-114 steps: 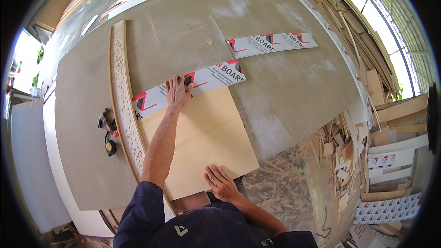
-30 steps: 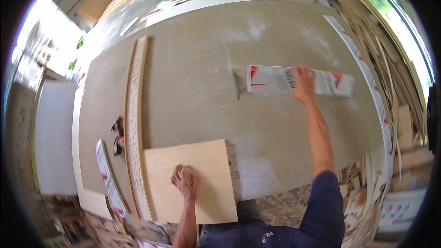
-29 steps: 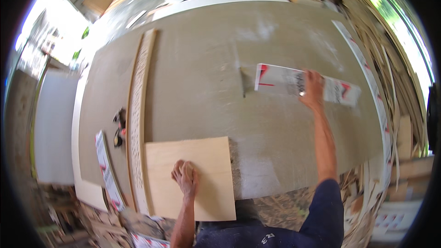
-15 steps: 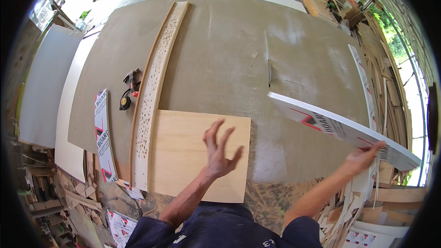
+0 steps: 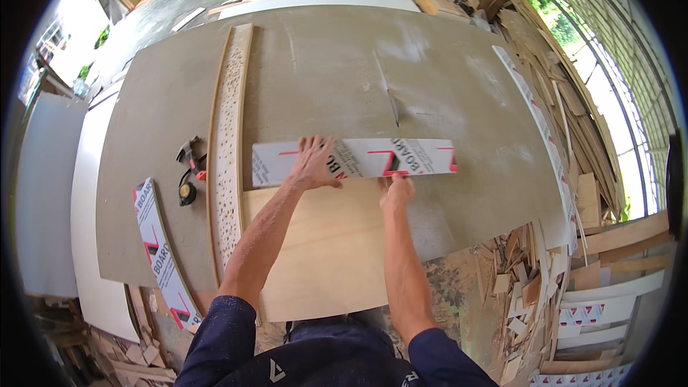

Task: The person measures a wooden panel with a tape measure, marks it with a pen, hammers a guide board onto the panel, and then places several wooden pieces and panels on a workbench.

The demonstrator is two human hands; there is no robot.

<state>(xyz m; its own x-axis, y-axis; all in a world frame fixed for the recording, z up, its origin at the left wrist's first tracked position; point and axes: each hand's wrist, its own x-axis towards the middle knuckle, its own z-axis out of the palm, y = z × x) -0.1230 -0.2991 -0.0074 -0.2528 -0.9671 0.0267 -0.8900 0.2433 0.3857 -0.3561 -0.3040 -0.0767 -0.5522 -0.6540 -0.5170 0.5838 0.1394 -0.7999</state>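
Observation:
A white board strip (image 5: 369,159) with red and black print lies crosswise at the far edge of a pale plywood panel (image 5: 322,251). My left hand (image 5: 312,165) spans its left part, fingers over the far edge and thumb at the near edge. My right hand (image 5: 398,192) pinches the near edge right of the middle; its fingertips are partly hidden under the strip. The strip's left end is close to a long wooden rail (image 5: 231,100) whose pale face is dotted with holes or specks.
The large grey-brown worktop (image 5: 308,86) lies beneath everything. Left of the rail are a hammer (image 5: 190,150), a tape measure (image 5: 187,193) and another printed strip (image 5: 161,254). A further strip (image 5: 530,111) runs along the right edge. Wood scraps (image 5: 516,294) fill the lower right.
The strip has swung from the right to lie crosswise ahead of me. My left hand has come down onto it, and my right hand has moved left along with it.

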